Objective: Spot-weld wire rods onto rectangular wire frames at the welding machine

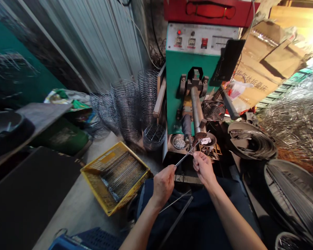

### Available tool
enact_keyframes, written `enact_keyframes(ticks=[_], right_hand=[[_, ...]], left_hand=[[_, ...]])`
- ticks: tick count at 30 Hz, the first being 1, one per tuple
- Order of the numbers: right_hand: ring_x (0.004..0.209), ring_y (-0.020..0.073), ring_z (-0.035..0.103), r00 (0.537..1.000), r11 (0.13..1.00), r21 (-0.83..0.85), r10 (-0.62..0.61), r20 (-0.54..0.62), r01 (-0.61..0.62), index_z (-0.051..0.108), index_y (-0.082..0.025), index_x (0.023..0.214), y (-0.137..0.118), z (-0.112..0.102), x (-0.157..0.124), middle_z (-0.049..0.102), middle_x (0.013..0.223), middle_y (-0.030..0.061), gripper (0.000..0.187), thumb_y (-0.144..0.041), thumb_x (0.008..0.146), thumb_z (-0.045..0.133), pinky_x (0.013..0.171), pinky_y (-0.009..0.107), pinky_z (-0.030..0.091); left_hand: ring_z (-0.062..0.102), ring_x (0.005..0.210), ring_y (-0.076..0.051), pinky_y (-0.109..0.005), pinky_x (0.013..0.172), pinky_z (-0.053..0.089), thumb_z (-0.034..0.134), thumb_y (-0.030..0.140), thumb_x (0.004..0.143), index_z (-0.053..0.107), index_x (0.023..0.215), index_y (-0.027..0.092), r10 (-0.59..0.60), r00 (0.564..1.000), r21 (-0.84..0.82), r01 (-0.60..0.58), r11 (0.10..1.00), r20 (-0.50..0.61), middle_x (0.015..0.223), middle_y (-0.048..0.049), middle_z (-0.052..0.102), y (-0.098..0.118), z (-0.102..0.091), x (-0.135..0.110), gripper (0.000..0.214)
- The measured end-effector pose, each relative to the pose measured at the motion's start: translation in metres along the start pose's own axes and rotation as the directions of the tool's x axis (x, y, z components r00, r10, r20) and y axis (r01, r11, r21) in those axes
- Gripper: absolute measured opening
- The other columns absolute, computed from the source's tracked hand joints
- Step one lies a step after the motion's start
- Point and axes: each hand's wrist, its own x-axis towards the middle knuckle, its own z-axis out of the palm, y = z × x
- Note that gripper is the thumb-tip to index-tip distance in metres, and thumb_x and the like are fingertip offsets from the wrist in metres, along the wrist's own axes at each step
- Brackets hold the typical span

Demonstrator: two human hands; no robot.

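My left hand (163, 184) is closed around one end of a thin metal rod (183, 160). The rod slants up and right, its far end at the tip of the lower steel arm (197, 114) of a green machine that looks like a spot welder (177, 88). Beside the rod, my right hand (203, 167) is pinched shut near the tip; whatever lies between its fingertips is too small to name. A small bowl of tiny metal pieces (179, 142) sits just beyond the hands. Several loose metal rods (178, 218) lie across my lap.
A yellow crate (114, 208) with thin rods stands at left. Behind it rise stacks of wire rings (125, 109). To the right are a basin of bent wire (261, 144), a basin of straight rods (294, 194) and a heap of wire parts (299, 118). A cardboard box (258, 74) stands behind.
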Motion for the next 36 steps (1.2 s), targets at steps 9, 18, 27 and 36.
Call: enact_keyframes(ticks=[9, 18, 27, 36], right_hand=[[0.037, 0.0036, 0.024, 1.000, 0.999, 0.031, -0.010, 0.007, 0.009, 0.050, -0.020, 0.069, 0.000, -0.002, 0.001, 0.038, 0.050, -0.0093, 0.038, -0.046, 0.073, 0.077, 0.036, 0.018, 0.018], [0.037, 0.0039, 0.024, 1.000, 1.000, 0.016, 0.004, -0.016, -0.004, 0.051, -0.020, 0.071, -0.004, 0.002, 0.006, 0.039, 0.049, -0.0091, 0.038, -0.047, 0.069, 0.078, 0.036, 0.018, 0.017], [0.038, 0.0038, 0.024, 0.999, 0.998, 0.051, 0.034, -0.016, -0.033, 0.055, -0.019, 0.069, -0.002, 0.000, 0.006, 0.037, 0.047, -0.0094, 0.035, -0.045, 0.070, 0.078, 0.035, 0.018, 0.017], [0.036, 0.0043, 0.029, 0.997, 1.000, -0.022, -0.019, -0.079, 0.017, 0.058, -0.019, 0.072, -0.005, -0.020, 0.014, 0.041, 0.047, -0.0087, 0.036, -0.049, 0.069, 0.077, 0.034, 0.017, 0.021]], left_hand=[[0.067, 0.071, -0.016, -0.024, 0.068, 0.048, 0.042, 0.022, 0.099, 0.064, 0.094, 0.017, 0.023, 1.000, 0.019, -0.022, 1.000, -0.009, 0.080, -0.0052, 0.070, 0.003, 0.001, 0.003, 0.023], [0.067, 0.071, -0.015, -0.024, 0.069, 0.048, 0.041, 0.024, 0.100, 0.065, 0.094, 0.018, 0.009, 1.000, 0.067, -0.009, 0.998, 0.003, 0.080, -0.0051, 0.071, 0.001, -0.002, 0.010, 0.026], [0.064, 0.066, -0.014, -0.023, 0.066, 0.045, 0.044, 0.024, 0.099, 0.065, 0.092, 0.017, 0.006, 0.999, 0.064, -0.009, 0.998, 0.042, 0.076, -0.0036, 0.069, 0.001, -0.007, 0.010, 0.023], [0.063, 0.067, -0.014, -0.023, 0.066, 0.043, 0.042, 0.026, 0.100, 0.066, 0.089, 0.017, 0.073, 0.994, 0.091, -0.081, 0.992, 0.087, 0.073, -0.0036, 0.068, 0.001, 0.000, 0.037, 0.028]])
